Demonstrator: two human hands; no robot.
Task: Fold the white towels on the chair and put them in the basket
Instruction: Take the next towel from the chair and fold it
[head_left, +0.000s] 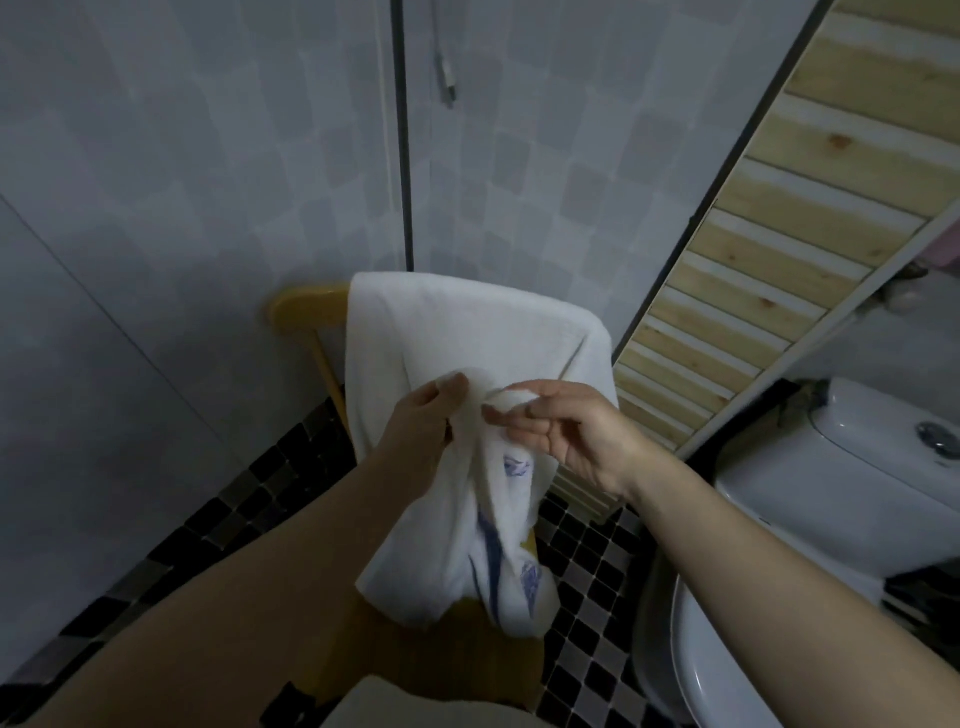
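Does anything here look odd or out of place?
Only small things. The towel both hands grip, left hand and right hand, hangs bunched and twisted, not folded, and has blue markings. A second towel is draped askew over the chair back. No basket is in view.

A white towel (467, 332) is draped over the back of the yellow chair (306, 312), hanging down in front of it. A second white towel (457, 545), marked with blue print, is held bunched at its top, its lower part hanging crumpled above the chair seat.
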